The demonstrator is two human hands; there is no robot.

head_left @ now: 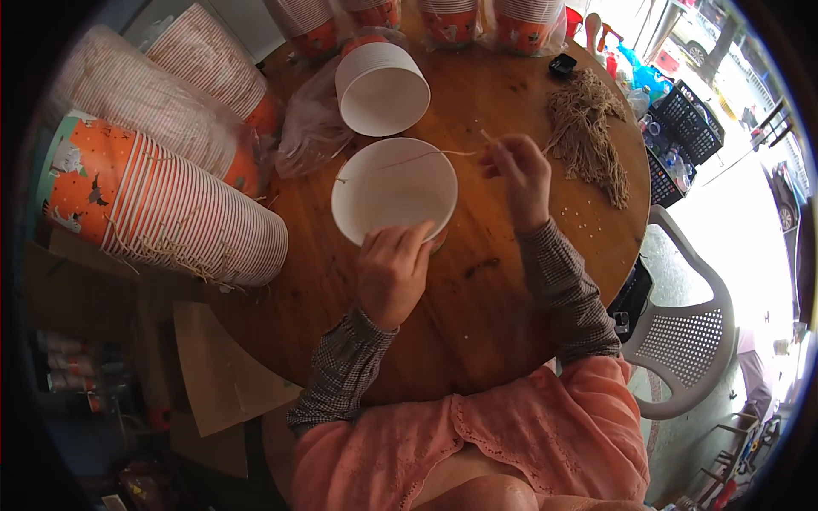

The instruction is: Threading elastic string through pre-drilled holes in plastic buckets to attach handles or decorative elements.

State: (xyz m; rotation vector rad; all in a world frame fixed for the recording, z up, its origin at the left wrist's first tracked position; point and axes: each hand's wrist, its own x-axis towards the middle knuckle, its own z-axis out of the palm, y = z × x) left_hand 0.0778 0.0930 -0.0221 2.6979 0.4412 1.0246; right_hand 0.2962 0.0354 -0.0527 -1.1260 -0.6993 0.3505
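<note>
A white paper bucket [400, 175] stands on the table in front of me, its mouth facing up. My left hand [392, 272] is closed at its near rim, fingertips reaching over the edge. To the right of the bucket, my raised right hand [518, 175] pinches a thin twine cord [456, 152]. The cord runs left over the bucket's mouth, and a short knotted bit shows at the left rim. Just behind lies a tilted stack of white buckets [383, 89]. A bundle of tan twine [588, 128] rests on the table's right side.
Long nested stacks of orange-printed buckets [192, 204] lie at the left, some in clear plastic. More bagged stacks [447, 21] stand along the far edge of the round wooden table [477, 341]. A grey plastic chair [682, 332] and black crates [690, 123] are at the right.
</note>
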